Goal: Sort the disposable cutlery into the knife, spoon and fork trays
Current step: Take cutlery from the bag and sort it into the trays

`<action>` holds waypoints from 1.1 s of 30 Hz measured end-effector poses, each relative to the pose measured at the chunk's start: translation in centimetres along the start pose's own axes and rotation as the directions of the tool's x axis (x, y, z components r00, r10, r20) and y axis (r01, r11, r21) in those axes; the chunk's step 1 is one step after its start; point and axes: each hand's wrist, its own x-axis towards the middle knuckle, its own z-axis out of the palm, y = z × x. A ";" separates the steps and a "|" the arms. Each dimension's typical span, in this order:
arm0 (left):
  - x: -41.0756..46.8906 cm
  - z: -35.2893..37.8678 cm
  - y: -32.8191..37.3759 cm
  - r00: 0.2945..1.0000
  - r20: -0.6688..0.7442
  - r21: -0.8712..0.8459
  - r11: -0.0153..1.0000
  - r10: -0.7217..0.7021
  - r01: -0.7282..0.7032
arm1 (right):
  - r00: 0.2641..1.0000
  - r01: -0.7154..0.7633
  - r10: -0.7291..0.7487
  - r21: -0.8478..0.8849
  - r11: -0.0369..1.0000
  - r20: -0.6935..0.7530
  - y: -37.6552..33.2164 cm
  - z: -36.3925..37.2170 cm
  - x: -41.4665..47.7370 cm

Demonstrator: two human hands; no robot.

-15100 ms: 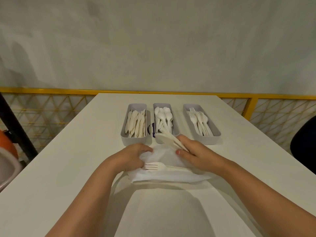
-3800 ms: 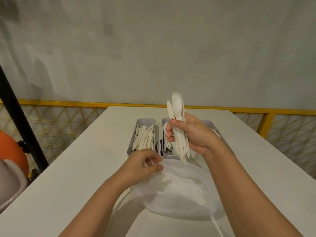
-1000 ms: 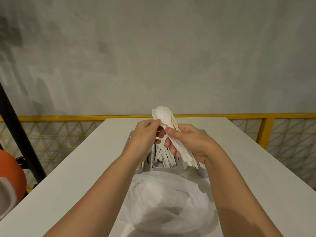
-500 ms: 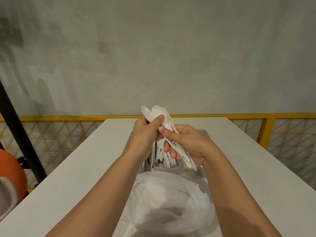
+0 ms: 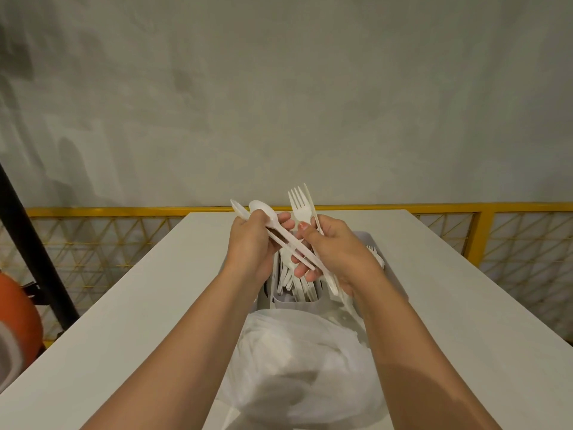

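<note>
I see the white desk [image 5: 449, 305] running away from me, with a crumpled white plastic bag [image 5: 304, 361] lying on it at the near end. Just beyond the bag sit the grey trays [image 5: 293, 302], mostly hidden behind both hands; the middle one holds white cutlery [image 5: 286, 274]. The left hand [image 5: 251, 246] has its fingers curled round two spoons [image 5: 263, 211], bowls up. The right hand [image 5: 338, 252] has its fingers clamped on a fork [image 5: 300, 203], tines up, with a thinner piece alongside. Both hands are raised above the trays.
</note>
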 end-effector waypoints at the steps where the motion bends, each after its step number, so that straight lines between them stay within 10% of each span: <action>1: 0.4 0.0 -0.1 0.999 -0.009 -0.061 0.997 -0.038 0.037 | 1.000 -0.009 0.009 -0.007 1.000 -0.021 0.1 -0.1 0.1; 5: 2.4 -0.4 -0.9 0.977 -0.025 -0.103 0.973 -0.212 0.208 | 0.996 -0.056 0.051 -0.065 0.996 -0.077 0.3 -0.8 0.2; 12: 5.9 0.1 -4.0 0.935 -0.051 0.299 0.888 -0.351 0.350 | 0.986 -0.113 0.094 -0.138 0.984 -0.138 0.6 -2.7 0.3; 19: 9.7 0.9 -8.4 0.968 -0.179 0.852 0.464 -0.177 0.243 | 0.983 -0.110 0.091 -0.116 0.987 -0.157 0.7 -3.7 0.3; 26: 9.4 1.1 -10.5 0.996 -0.091 0.993 0.081 0.007 0.090 | 0.981 -0.139 0.121 -0.111 0.984 -0.154 1.1 -4.0 0.6; 33: 8.2 1.5 -10.0 1.000 -0.023 0.998 0.057 0.004 0.023 | 0.978 -0.141 0.122 -0.108 0.984 -0.168 1.0 -4.5 0.7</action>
